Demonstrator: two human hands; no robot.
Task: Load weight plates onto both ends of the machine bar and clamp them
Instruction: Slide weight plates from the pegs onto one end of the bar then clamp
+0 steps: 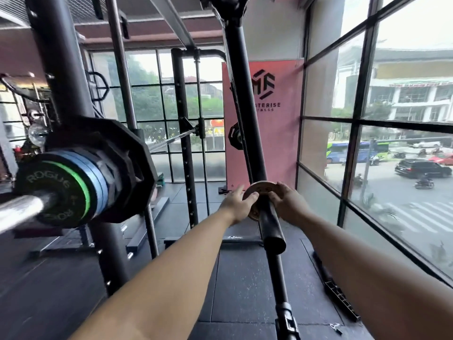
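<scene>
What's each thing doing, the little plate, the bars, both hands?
Small plate: on the black bar, held by both hands.
Black bar: end bare, no clamp.
Left hand: grips the plate's edge.
Right hand: grips the plate's other edge.
Silver barbell: loaded with plates.

Small plate [260,189] on the machine bar [271,227] at centre, loaded barbell [66,190] to its left, windows [397,99] right

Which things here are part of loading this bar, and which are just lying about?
Job: left hand and right hand, both gripping the small plate; the black bar sleeve it sits around.
Lying about: loaded barbell on the left; its Rogue plate; pink banner.
</scene>
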